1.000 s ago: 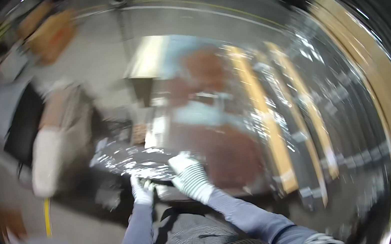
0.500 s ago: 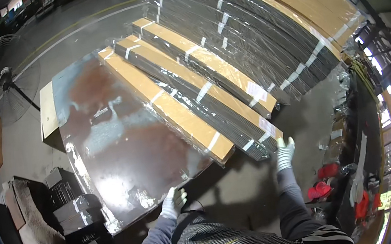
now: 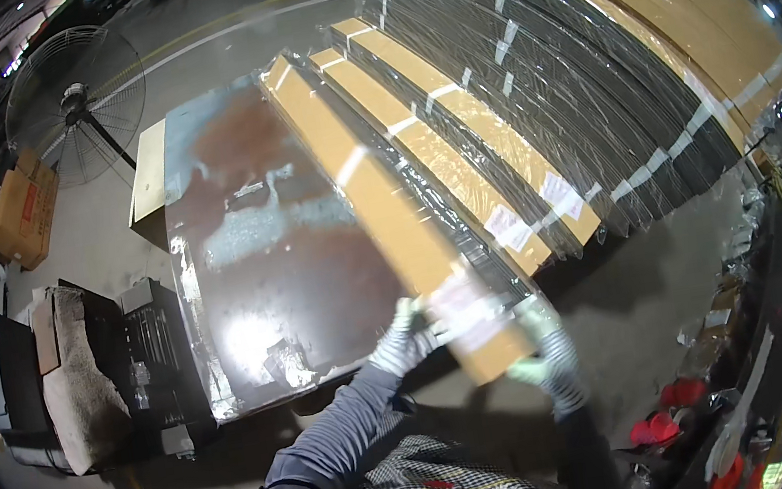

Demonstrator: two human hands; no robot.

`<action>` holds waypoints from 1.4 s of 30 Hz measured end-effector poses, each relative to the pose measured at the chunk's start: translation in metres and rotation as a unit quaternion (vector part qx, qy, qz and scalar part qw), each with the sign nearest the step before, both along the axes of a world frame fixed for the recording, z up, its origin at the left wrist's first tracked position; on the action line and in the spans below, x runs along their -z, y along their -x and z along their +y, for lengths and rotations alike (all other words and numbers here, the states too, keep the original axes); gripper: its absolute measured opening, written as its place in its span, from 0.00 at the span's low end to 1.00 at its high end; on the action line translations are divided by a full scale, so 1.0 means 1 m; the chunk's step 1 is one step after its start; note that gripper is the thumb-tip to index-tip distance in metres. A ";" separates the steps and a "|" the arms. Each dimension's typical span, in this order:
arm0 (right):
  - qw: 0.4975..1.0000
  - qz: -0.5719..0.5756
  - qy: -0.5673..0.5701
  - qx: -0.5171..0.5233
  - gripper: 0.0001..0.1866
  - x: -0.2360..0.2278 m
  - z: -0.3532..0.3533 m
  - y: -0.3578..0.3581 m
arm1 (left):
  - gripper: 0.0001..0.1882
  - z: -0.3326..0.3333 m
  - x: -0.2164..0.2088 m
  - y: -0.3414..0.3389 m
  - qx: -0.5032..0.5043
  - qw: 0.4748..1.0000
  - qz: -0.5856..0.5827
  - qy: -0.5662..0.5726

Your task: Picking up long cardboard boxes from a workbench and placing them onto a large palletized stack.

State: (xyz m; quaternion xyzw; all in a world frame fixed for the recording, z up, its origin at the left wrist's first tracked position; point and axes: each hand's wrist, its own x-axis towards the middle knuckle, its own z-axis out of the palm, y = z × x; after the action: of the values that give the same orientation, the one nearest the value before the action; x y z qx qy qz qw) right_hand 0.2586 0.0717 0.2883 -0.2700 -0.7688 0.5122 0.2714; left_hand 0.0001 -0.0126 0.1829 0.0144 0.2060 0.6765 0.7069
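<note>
Both my hands, in striped work gloves, are at the near end of a long, narrow, cardboard-topped bundle (image 3: pixel 393 224) wrapped in clear film. My left hand (image 3: pixel 403 341) grips its left edge. On the right side, by the end corner, my right hand (image 3: pixel 551 357) is closed against it, somewhat blurred. A pale paper label lies across the bundle near my hands. The bundle slants away along the right part of a large table (image 3: pixel 302 288) with a worn brown and blue top, and its near end overhangs the table edge.
Two more cardboard-topped bundles (image 3: pixel 461 168) lie to the right. Beyond them rises a tall film-wrapped stack (image 3: pixel 567 66). A pedestal fan (image 3: pixel 75 104) and cardboard boxes (image 3: pixel 24 213) stand far left; dark padded pieces (image 3: pixel 84 392) stand left of the table. Red items (image 3: pixel 656 427) lie at lower right.
My left hand has come up from the table's front edge to the bundle. My right hand has shifted to its near end. That end now reaches closer to me, and the view has turned.
</note>
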 end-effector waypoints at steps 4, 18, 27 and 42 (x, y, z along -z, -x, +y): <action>0.982 -0.136 -0.110 -0.077 0.35 0.048 -0.021 0.045 | 0.34 -0.062 0.053 0.060 -0.106 0.988 -0.093 0.067; 0.948 -0.281 0.140 -0.058 0.51 0.123 0.008 0.163 | 0.29 -0.179 0.119 0.027 -0.134 0.961 -0.238 0.041; 0.955 -0.093 0.283 0.012 0.37 0.217 -0.089 0.095 | 0.37 -0.218 0.228 0.030 -0.129 0.973 -0.176 -0.071; 0.926 -0.306 -0.214 0.062 0.58 0.186 -0.070 0.222 | 0.65 -0.159 0.128 0.029 -0.012 0.911 0.297 0.284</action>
State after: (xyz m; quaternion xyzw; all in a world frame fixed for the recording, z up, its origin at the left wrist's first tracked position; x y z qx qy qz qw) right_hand 0.0368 0.0020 0.1021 -0.3962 -0.8875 0.2101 0.1059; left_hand -0.0287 -0.1718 0.0551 0.0107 0.5904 0.5621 0.5792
